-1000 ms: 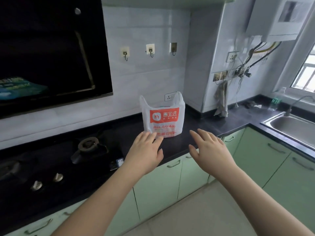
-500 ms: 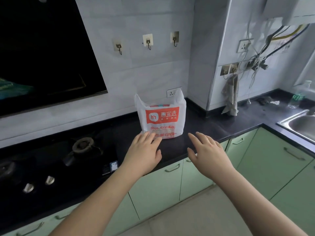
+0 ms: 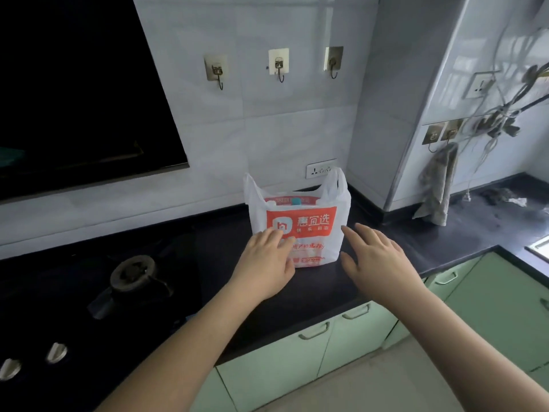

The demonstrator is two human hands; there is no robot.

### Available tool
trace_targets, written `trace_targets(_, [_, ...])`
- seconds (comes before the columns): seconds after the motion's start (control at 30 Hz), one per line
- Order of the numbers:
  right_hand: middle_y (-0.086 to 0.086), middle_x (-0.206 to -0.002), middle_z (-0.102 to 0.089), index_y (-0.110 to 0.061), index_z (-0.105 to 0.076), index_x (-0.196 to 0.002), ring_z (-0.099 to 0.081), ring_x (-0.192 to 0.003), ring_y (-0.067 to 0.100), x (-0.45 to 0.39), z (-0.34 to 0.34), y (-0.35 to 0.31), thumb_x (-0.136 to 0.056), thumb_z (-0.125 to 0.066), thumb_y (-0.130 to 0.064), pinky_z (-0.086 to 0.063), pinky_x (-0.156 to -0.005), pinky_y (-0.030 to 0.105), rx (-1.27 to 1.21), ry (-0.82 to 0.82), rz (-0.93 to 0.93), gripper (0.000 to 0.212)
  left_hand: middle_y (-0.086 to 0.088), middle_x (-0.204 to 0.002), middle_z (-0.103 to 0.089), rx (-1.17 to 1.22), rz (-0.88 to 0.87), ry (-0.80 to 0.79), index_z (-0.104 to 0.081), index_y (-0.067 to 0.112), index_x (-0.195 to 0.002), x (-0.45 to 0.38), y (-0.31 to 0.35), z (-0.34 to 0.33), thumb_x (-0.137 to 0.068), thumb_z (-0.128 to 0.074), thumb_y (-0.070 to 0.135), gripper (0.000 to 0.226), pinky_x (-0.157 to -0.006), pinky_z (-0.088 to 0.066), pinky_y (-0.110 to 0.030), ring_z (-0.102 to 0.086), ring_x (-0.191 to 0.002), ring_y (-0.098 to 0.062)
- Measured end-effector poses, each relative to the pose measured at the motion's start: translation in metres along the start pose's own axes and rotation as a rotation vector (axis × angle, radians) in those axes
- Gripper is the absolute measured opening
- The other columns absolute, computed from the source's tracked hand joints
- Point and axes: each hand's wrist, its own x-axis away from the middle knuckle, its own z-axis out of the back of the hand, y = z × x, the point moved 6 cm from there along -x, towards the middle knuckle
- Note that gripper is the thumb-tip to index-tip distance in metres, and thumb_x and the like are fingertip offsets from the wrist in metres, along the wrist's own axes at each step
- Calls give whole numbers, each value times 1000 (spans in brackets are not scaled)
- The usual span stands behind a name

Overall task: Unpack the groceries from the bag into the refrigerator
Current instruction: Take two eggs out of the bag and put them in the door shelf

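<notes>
A white plastic grocery bag (image 3: 309,221) with an orange printed panel stands upright on the black countertop (image 3: 332,295) against the tiled wall. Its two handles stick up and packaged goods show at its open top. My left hand (image 3: 264,263) is stretched out flat, fingers apart, its fingertips at the bag's lower left front. My right hand (image 3: 377,257) is also spread, just right of the bag and slightly nearer to me, holding nothing. No refrigerator is in view.
A gas hob with a burner (image 3: 133,275) and knobs (image 3: 56,352) lies left of the bag. A dark range hood (image 3: 77,93) hangs above it. Green cabinet doors (image 3: 297,361) run under the counter. A cloth (image 3: 439,188) hangs right; the sink edge (image 3: 537,248) is far right.
The view has closed in on the counter. Both hands have reached forward; the left hand now overlaps the bag's lower left front and the right has come up beside it.
</notes>
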Motion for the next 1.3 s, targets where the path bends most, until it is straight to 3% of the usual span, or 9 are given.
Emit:
trace_targets(0.43, [-1,-159,-21,-30,-16,-151,-17,-147,22,-100,-54,13,-97,-28,-52,-15,-120,45,2,-92,24,60,2,-149,-38,63,1,-12,-36,23,-145,-94,-47,-26,-97,-44,47,54,-117,-28,-39,-33,-139,-17])
trace_targets(0.63, [1,-157,-27,-24,-25,-149,-21,-146,21,-157,-59,15,-101,-31,-42,-14,-119,40,-30,-72,147,52,1,-153,-34,79,53,-7,-33,22,-148,-124,-62,-38,-99,-42,45,56,-116,-23,-34,-29,-141,-17])
trace_targets(0.8, [3,-155,-31,-18,-31,-147,-26,-143,21,-208,-57,16,-102,-37,-30,-20,-117,37,-88,-52,241,47,1,-149,-40,69,99,-14,-37,21,-146,-164,-75,-36,-98,-49,38,53,-112,-31,-34,-36,-137,-17])
trace_targets(0.97, [3,-156,-28,-20,-25,-150,-24,-144,23,-262,-72,16,-93,-57,-13,-23,-116,39,-78,-121,312,66,0,-140,-51,114,133,3,-43,22,-143,-212,-77,-29,-95,-55,22,49,-102,-43,-35,-49,-125,-18])
trace_targets(1.17, [3,-155,-31,-21,-23,-151,-28,-143,23,-296,-91,38,-102,-39,-36,-22,-116,40,-121,-173,273,54,0,-131,-58,180,292,-196,-39,30,-143,-222,-105,-64,-94,-56,20,53,-82,-56,-36,-62,-104,-18])
trace_targets(1.3, [3,-156,-28,-22,-17,-151,-29,-142,27,-296,-106,53,-91,-57,-47,-26,-114,47,-83,-311,257,77,0,-128,-62,141,361,-199,-41,30,-143,-216,-120,-76,-98,-48,23,46,-73,-56,-32,-64,-95,-17])
